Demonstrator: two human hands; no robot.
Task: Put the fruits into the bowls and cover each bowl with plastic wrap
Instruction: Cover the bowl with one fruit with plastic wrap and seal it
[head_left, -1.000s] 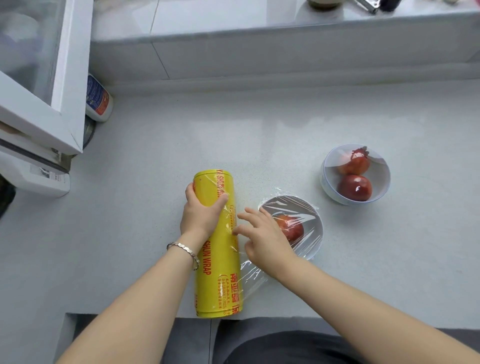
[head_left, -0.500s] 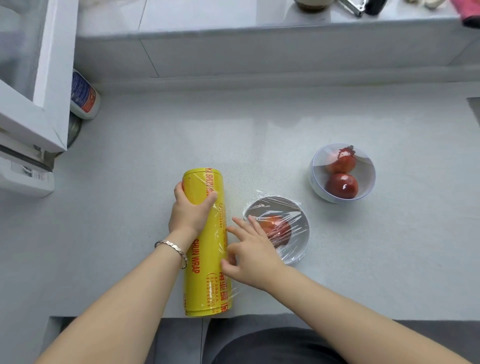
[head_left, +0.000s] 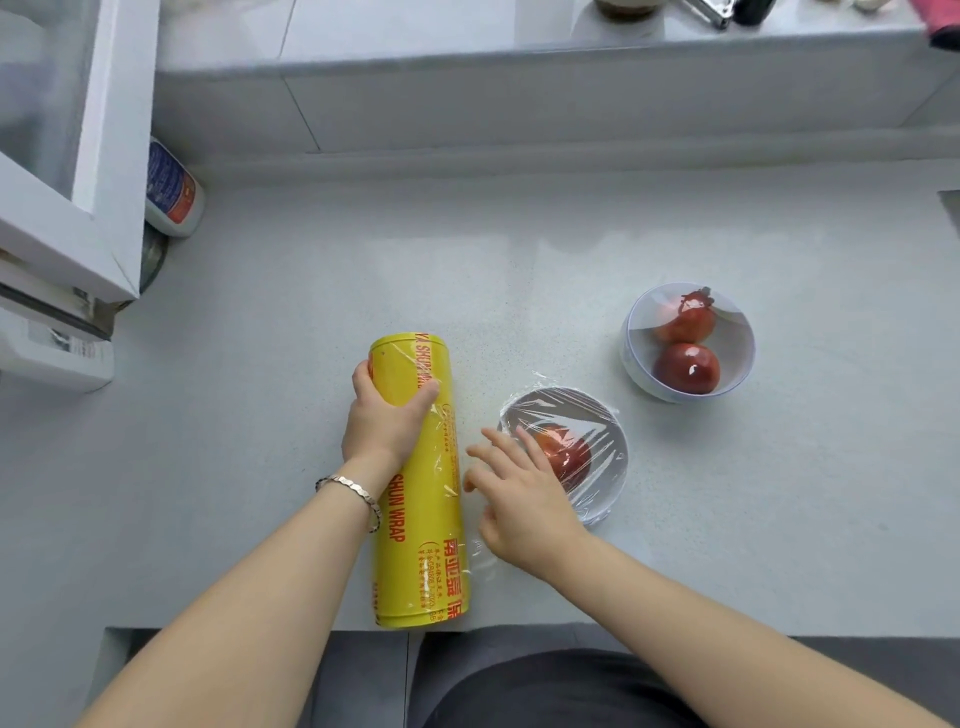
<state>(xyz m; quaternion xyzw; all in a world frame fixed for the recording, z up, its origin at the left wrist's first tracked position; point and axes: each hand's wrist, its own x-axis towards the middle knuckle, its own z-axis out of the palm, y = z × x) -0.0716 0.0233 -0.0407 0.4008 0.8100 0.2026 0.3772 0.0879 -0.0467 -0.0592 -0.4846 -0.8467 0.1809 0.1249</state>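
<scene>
Right hand (head_left: 524, 499) drawn from roll (head_left: 421, 519), "SHUN WRAP"

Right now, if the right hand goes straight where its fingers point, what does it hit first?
Probably the yellow wrap roll: the right hand has its fingers aimed up-left at the roll's side, near the left hand gripping it. Height is unclear.

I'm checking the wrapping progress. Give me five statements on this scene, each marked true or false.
1. The left hand grips the yellow roll of plastic wrap. True.
2. That roll stands upright. False: it lies on its side on the grey counter.
3. The far white bowl holds two red fruits. True.
4. The near round bowl is uncovered. False: clear plastic film covers it.
5. The right hand holds a fruit. False: it holds nothing, fingers spread.
</scene>
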